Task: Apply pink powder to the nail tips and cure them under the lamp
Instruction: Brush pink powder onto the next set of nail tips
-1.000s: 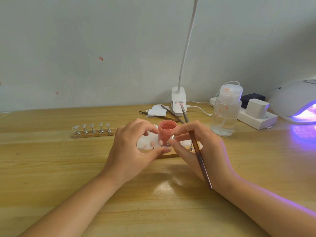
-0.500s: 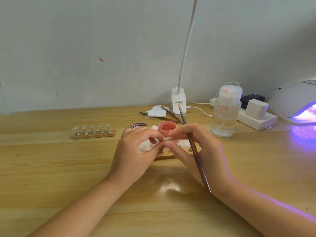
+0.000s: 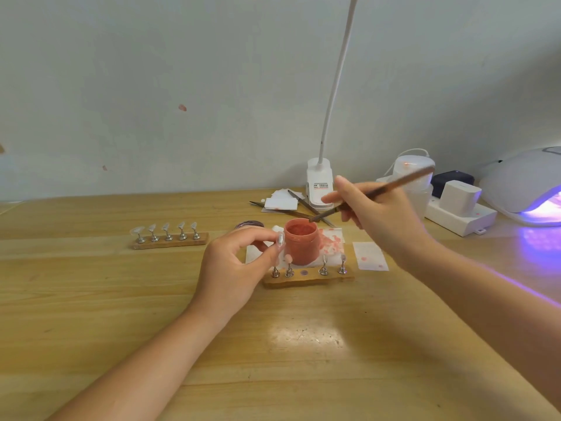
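— Wooden desk (image 3: 91, 299) against a pale wall, right? What's on it?

— Near the middle, an open jar of pink powder (image 3: 301, 240) stands on a white paper sheet (image 3: 335, 238) stained pink. Just in front of the jar sits a wooden nail stand (image 3: 308, 276) with small metal holders; one slot in the middle is bare. A second stand (image 3: 170, 237) with five clear tips is off to the left.

— And the hands?

— Well apart. The left hand (image 3: 235, 268) pinches a single nail tip (image 3: 281, 239) between thumb and forefinger, right beside the jar. The right hand (image 3: 376, 214) is raised and grips a brush (image 3: 372, 194), bristles angled down at the jar's rim. Whether they touch the powder, I cannot tell.

— Where's the lamp?

— The curing lamp (image 3: 522, 183) sits at the far right edge, glowing violet onto the wood. Next to it there's a white power strip (image 3: 458, 212) with a plug block, and a clear pump bottle (image 3: 414, 177) partly hidden behind the raised hand. A clip-on desk light (image 3: 318, 183) with a white gooseneck stands at the back, with tweezers (image 3: 303, 205) and small white pads beside it.
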`<state>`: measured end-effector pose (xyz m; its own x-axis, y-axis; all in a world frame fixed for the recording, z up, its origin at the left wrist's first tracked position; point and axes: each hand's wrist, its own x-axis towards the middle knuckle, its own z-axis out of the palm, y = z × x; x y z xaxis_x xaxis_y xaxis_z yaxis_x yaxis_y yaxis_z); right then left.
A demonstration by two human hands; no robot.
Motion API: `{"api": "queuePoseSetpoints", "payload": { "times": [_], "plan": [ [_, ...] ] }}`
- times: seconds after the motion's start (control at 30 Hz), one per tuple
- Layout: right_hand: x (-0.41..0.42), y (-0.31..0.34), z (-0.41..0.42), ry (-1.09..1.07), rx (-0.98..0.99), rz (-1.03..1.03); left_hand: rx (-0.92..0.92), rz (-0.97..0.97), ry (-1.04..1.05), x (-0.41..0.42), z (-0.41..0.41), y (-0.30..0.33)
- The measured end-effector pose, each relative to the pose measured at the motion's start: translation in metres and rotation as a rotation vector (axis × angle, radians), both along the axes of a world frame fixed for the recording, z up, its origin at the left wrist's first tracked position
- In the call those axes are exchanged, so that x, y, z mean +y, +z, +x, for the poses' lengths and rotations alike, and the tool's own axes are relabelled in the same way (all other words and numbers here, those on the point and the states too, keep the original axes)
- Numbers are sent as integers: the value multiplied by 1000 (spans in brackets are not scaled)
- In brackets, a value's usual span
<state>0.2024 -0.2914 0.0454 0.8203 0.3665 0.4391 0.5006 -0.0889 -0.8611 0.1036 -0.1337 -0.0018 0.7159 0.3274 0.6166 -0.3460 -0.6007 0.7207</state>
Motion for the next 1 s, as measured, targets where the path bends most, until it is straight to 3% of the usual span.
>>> {"api": "queuePoseSetpoints", "payload": {
  "times": [0.47,0.57,0.77,1.0],
  "plan": [
    [37,5,24,-85,-268,-558,26,-24,-7,2,1,1],
    [36,6,23,-77,-253,-533,27,-29,-5,2,0,2],
    [23,15,33,-143,-109,-276,25,-41,1,1,1,2],
    [12,7,39,-191,-2,-180,30,-62,-2,1,1,2]
  ]
}}
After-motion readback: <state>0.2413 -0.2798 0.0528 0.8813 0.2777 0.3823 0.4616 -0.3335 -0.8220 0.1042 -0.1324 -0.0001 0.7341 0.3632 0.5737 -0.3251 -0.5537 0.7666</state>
